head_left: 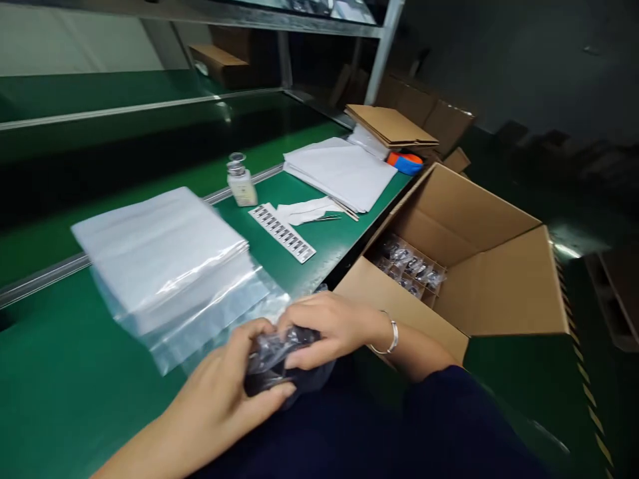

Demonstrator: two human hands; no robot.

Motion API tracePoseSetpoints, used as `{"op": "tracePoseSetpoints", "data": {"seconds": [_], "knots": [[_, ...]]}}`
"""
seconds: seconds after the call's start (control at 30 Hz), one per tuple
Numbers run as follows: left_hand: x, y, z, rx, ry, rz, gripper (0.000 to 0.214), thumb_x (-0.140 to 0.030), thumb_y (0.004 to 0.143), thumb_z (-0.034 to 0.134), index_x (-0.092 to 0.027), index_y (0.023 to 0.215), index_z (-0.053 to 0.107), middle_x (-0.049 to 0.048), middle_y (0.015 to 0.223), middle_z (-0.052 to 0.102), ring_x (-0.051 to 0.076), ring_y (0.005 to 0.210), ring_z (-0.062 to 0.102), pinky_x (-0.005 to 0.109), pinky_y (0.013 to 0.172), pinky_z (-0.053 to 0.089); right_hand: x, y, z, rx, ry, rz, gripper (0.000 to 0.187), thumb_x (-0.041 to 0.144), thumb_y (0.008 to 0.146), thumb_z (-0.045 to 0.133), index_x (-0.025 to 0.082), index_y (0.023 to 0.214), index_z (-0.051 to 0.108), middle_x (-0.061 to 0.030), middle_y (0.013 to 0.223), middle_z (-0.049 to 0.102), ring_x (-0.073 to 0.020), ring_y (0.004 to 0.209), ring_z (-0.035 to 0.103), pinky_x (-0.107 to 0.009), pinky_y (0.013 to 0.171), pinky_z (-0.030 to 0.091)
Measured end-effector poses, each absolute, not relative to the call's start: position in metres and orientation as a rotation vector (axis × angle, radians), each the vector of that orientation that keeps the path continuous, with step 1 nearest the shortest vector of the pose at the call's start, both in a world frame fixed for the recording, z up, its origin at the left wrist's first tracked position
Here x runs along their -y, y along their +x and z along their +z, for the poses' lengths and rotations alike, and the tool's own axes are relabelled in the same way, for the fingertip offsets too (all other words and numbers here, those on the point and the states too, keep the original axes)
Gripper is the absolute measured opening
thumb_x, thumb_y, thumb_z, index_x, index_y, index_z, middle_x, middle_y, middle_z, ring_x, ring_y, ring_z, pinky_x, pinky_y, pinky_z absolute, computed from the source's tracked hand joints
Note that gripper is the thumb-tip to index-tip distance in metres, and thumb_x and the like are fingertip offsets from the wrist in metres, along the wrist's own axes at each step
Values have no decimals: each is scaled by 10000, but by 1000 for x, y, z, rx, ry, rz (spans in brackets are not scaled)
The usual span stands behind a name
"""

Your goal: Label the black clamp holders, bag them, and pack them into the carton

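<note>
A dark item in a clear plastic bag [272, 352] is held between both hands in front of my body; its exact kind is blurred and partly covered by fingers. My left hand [227, 382] grips it from the left side, thumb underneath. On its right end, my right hand [329, 326] closes around it, with a bracelet on the wrist. Just beyond lies a stack of clear plastic bags [210, 319] with white foam-like sheets [160, 246] on top. To the right stands an open cardboard box [504, 286], holding several bagged dark items [412, 266] between cardboard dividers.
On the green table [44, 372] are a pump bottle [242, 183], a label strip [282, 233], tweezers [327, 218] and a white sheet stack [344, 169]. An orange and blue tape roll [405, 163] sits near flat cardboard [392, 125]. A metal shelf post [382, 60] rises behind.
</note>
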State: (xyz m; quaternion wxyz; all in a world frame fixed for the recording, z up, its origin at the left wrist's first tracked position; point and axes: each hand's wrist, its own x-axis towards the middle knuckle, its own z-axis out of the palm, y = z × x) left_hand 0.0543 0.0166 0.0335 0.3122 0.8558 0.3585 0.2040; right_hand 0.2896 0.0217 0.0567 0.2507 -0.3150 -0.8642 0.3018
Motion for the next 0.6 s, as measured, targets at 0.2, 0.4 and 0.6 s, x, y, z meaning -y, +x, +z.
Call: {"op": "tracePoseSetpoints", "data": {"seconds": [0.2, 0.4, 0.6], "knots": [[-60, 135, 29, -535, 2587, 682, 629, -389, 951, 492, -323, 1521, 235, 105, 1450, 527, 314, 1291, 547, 470, 1034, 496, 76, 450, 73, 1380, -1846, 268, 243, 451, 894, 518, 229, 856, 608, -10, 757, 625, -166, 634, 563, -271, 588, 436], [-116, 164, -60, -533, 2743, 321, 427, -393, 982, 398, -198, 1341, 524, 146, 1365, 601, 300, 1215, 605, 520, 1072, 450, 105, 562, 34, 855, -2824, -126, 243, 351, 887, 501, 163, 969, 632, -81, 766, 662, -221, 694, 592, -292, 601, 365], [-128, 158, -104, -546, 2787, 266, 483, -460, 988, 372, -187, 1348, 543, 149, 1426, 558, 314, 1271, 570, 551, 1089, 428, 71, 577, -46, 885, -3255, 423, 292, 314, 929, 551, 112, 1127, 622, -196, 1085, 709, -271, 976, 683, -296, 725, 447]]}}
